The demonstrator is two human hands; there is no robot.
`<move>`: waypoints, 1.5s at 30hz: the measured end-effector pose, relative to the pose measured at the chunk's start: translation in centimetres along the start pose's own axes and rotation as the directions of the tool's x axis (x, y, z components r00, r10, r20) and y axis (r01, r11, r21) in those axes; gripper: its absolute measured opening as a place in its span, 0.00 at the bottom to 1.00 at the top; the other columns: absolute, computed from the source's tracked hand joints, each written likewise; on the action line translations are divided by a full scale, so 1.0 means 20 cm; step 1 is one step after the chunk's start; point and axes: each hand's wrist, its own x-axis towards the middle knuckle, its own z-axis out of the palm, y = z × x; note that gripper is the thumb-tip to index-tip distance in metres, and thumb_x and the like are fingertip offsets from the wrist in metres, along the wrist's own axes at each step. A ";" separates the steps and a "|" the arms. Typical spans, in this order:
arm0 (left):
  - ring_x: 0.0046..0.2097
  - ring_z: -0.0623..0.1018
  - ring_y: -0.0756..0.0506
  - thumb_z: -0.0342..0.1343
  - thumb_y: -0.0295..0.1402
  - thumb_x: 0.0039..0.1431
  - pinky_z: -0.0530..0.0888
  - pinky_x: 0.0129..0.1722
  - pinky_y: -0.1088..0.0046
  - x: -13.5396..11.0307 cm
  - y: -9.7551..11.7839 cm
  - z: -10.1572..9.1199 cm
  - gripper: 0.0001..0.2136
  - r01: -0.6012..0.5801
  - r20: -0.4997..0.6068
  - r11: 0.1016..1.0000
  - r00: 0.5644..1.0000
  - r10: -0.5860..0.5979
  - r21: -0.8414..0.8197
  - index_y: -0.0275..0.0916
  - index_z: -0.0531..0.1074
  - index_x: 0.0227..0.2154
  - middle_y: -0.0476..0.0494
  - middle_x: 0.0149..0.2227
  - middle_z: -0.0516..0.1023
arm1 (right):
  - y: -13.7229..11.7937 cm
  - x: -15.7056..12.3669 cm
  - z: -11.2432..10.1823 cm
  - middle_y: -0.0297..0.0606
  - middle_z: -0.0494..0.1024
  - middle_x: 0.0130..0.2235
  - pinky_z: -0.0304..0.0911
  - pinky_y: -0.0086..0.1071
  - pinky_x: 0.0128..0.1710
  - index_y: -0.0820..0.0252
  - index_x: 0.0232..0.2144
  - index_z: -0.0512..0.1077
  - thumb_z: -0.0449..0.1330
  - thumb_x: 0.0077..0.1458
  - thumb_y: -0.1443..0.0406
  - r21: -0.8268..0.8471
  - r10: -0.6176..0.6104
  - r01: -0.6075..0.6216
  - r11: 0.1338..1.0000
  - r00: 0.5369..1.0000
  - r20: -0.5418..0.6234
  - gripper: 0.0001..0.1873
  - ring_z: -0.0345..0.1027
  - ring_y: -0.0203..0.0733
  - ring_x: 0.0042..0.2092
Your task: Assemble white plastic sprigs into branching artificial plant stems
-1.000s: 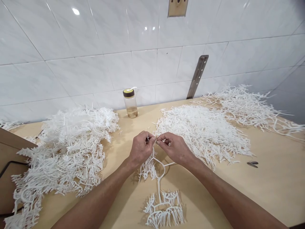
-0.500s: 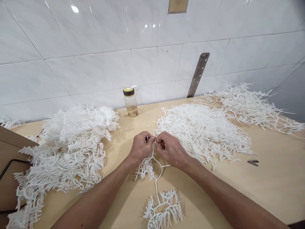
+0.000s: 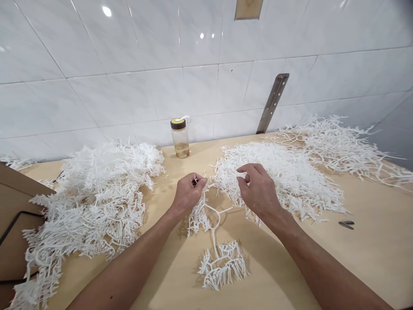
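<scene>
Here, the plastic branch (image 3: 215,237) lies on the counter (image 3: 371,254) right in front of us, between our two forearms. It is white all over. A thin stem runs from a fork near its top down to a cluster at the foot, and the arms end in combs of short, fine prongs that hang like fringe. One tuft sits left of the fork, a wider one spreads at the end nearest us, and a bare arm sticks out to the right.

Our left hand (image 3: 188,193) has the upper tip of the branch, its grip clenched on it between thumb and forefinger. Our right hand (image 3: 258,189) is apart from the branch, over the near edge of the middle heap (image 3: 297,181) of similar white pieces. Its thumb and forefinger are drawn close together, but we cannot tell whether the grip is shut or whether anything sits in it.

A taller, looser left heap (image 3: 97,198) of the same white stuff fills the counter beyond our left arm, partly over a sheet of brown cardboard (image 3: 13,198) with a black cable (image 3: 9,224). A flatter far heap (image 3: 338,142) lies toward the right corner. A clear bottle (image 3: 180,137) with a dark cap stands by the tiled wall (image 3: 112,86), holding a little yellowish liquid. A metal strip (image 3: 272,103) leans on the tiles, and a small dark tool (image 3: 346,224) lies past our right arm.
</scene>
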 end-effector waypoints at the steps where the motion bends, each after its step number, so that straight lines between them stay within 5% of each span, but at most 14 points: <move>1: 0.26 0.66 0.51 0.56 0.36 0.54 0.63 0.28 0.75 -0.01 0.01 0.01 0.09 -0.003 0.005 1.000 1.000 0.003 0.005 0.37 0.72 0.23 0.52 0.22 0.69 | -0.01 0.00 0.00 0.43 0.74 0.42 0.64 0.33 0.30 0.61 0.37 0.72 0.56 0.57 0.70 0.038 -0.029 0.029 0.999 1.000 0.006 0.07 0.63 0.34 0.26; 6: 0.26 0.66 0.51 0.56 0.35 0.54 0.63 0.28 0.75 -0.03 0.03 0.03 0.08 -0.025 0.023 1.000 0.999 0.025 0.004 0.37 0.72 0.24 0.52 0.22 0.69 | -0.12 -0.05 0.03 0.41 0.76 0.42 0.66 0.31 0.30 0.59 0.39 0.74 0.58 0.59 0.67 0.262 -0.168 0.118 0.958 0.970 0.177 0.06 0.65 0.33 0.26; 12: 0.26 0.67 0.52 0.56 0.35 0.54 0.64 0.28 0.76 -0.04 0.03 0.04 0.09 -0.044 0.038 0.999 0.998 0.044 0.003 0.37 0.72 0.24 0.52 0.22 0.70 | -0.12 -0.09 0.07 0.41 0.77 0.41 0.67 0.35 0.37 0.58 0.36 0.74 0.60 0.58 0.69 0.272 -0.168 0.101 0.957 0.957 0.235 0.04 0.70 0.39 0.35; 20: 0.27 0.67 0.51 0.56 0.36 0.54 0.64 0.28 0.75 -0.05 0.03 0.06 0.09 -0.010 0.059 1.000 0.998 0.011 -0.023 0.37 0.72 0.24 0.51 0.23 0.71 | -0.14 -0.08 0.06 0.39 0.74 0.37 0.62 0.32 0.31 0.59 0.32 0.71 0.56 0.59 0.71 0.284 -0.163 0.077 0.956 0.943 0.291 0.06 0.66 0.37 0.31; 24: 0.27 0.67 0.51 0.56 0.36 0.53 0.63 0.28 0.75 -0.02 -0.01 0.05 0.09 0.055 0.059 0.998 0.997 -0.052 -0.040 0.37 0.71 0.23 0.52 0.22 0.70 | -0.18 -0.11 0.06 0.37 0.71 0.34 0.60 0.30 0.30 0.59 0.31 0.68 0.52 0.61 0.73 0.329 -0.264 0.144 0.933 0.896 0.357 0.08 0.64 0.36 0.31; 27: 0.25 0.64 0.52 0.58 0.37 0.51 0.62 0.27 0.76 0.03 -0.05 0.01 0.10 0.069 -0.044 0.992 0.996 -0.074 -0.103 0.37 0.69 0.21 0.53 0.21 0.67 | -0.21 -0.12 0.06 0.37 0.72 0.34 0.62 0.31 0.33 0.59 0.31 0.68 0.53 0.60 0.73 0.390 -0.348 0.190 0.901 0.852 0.390 0.08 0.66 0.37 0.33; 34: 0.18 0.57 0.55 0.64 0.46 0.49 0.53 0.17 0.77 0.05 -0.05 -0.04 0.16 0.219 0.209 0.885 0.968 -0.142 -0.411 0.38 0.69 0.25 0.56 0.17 0.61 | -0.11 -0.05 0.02 0.36 0.74 0.31 0.62 0.31 0.30 0.58 0.32 0.69 0.55 0.59 0.68 0.223 -0.069 0.034 0.974 0.987 0.148 0.04 0.65 0.36 0.27; 39: 0.17 0.59 0.56 0.66 0.46 0.46 0.53 0.16 0.77 0.03 -0.03 -0.03 0.18 0.232 0.252 0.881 0.958 -0.135 -0.411 0.38 0.69 0.25 0.55 0.17 0.62 | 0.01 0.02 -0.02 0.34 0.73 0.27 0.62 0.33 0.29 0.58 0.30 0.69 0.57 0.55 0.65 0.063 0.080 -0.081 0.995 0.997 0.013 0.03 0.63 0.36 0.23; 45: 0.19 0.62 0.55 0.65 0.45 0.49 0.57 0.19 0.78 0.00 -0.04 0.00 0.16 0.220 0.285 0.891 0.952 -0.107 -0.398 0.36 0.73 0.28 0.54 0.18 0.65 | 0.09 0.06 -0.06 0.41 0.75 0.34 0.62 0.35 0.33 0.61 0.36 0.72 0.56 0.54 0.67 -0.050 0.056 -0.061 0.997 0.994 -0.093 0.07 0.64 0.36 0.25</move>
